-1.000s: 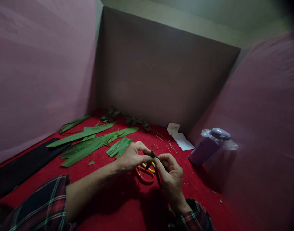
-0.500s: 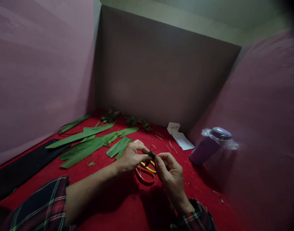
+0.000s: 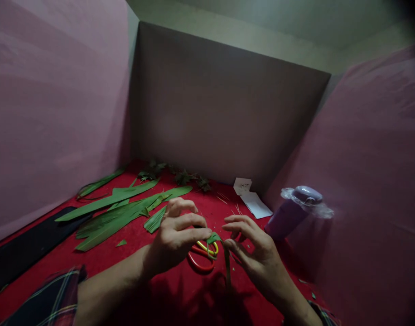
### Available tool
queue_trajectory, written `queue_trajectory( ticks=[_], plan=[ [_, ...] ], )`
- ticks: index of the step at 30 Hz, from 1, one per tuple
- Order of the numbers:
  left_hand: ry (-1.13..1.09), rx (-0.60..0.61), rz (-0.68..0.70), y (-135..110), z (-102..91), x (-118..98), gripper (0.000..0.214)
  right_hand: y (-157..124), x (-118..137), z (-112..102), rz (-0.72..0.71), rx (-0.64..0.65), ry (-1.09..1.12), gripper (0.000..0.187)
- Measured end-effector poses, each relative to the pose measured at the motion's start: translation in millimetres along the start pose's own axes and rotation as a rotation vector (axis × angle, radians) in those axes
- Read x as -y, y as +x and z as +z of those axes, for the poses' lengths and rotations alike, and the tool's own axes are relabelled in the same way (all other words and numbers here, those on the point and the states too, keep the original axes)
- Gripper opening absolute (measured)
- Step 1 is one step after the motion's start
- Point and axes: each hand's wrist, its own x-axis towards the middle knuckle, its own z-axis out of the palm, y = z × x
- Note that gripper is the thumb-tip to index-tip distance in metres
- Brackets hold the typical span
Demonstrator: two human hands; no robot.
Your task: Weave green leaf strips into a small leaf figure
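Observation:
Between the thumb and fingers of my left hand (image 3: 180,233) is pinched a small folded piece of green leaf (image 3: 214,237), with a narrow strip (image 3: 227,265) hanging down from its right side. My right hand (image 3: 255,251) is beside the strip with its fingers spread; the thumb tip is close to the strip, and whether they touch I cannot tell. Below the leaf piece lie scissors (image 3: 201,267) with red and yellow handle loops; their blades are hidden. A cut, striped leaf piece (image 3: 155,222) lies behind my left hand.
Long green leaves (image 3: 126,217) lie at the left, near a black flat object (image 3: 31,240). Small leafy sprigs (image 3: 183,176) sit at the back. Thin sticks (image 3: 223,198) and white papers (image 3: 257,205) lie right of centre. A purple bottle (image 3: 289,217) with clear plastic stands by the right wall.
My right hand has loosened its pinch and moved right, fingers now spread. My left hand still holds the leaf piece, now turned so that its strip hangs down. The view has shifted slightly.

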Motion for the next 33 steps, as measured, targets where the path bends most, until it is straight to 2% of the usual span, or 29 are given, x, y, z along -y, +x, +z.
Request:
queue_trajectory(
  ticks=[2,4,8,11,14,18,19,22,28,31,33],
  plan=[
    [0.06,0.018,0.065,0,-4.0,-3,0.018,4,3,-5,-0.047,0.066,0.031,0.019],
    [0.119,0.054,0.134,2,-8.2,-6,0.017,7,3,-7,-0.024,0.165,0.116,0.022],
    [0.176,0.118,0.226,5,-12.4,-13,0.017,14,1,-6,0.163,0.381,0.376,0.029],
    [0.162,0.104,0.264,4,-10.5,-16,0.014,19,-1,-6,0.298,0.488,0.547,0.026],
    [0.16,0.091,0.328,3,-8.4,-18,0.016,22,-2,-8,0.376,0.571,0.646,0.027],
    [0.221,0.119,0.374,3,-9.1,-22,0.018,21,-1,-11,0.376,0.588,0.64,0.029],
    [0.234,0.098,0.383,4,-9.5,-23,0.018,21,0,-12,0.359,0.591,0.617,0.028],
    [0.262,0.153,0.424,5,-10.2,-25,0.018,20,5,-15,0.267,0.6,0.494,0.023],
    [0.229,0.145,0.396,6,-11.4,-28,0.022,16,15,-23,0.116,0.537,0.21,0.014],
    [0.181,0.158,0.337,10,-11.5,-29,0.018,13,17,-23,0.106,0.521,0.18,0.014],
    [0.16,0.125,0.325,13,-10.1,-29,0.012,11,17,-22,0.097,0.502,0.19,0.014]
  ],
)
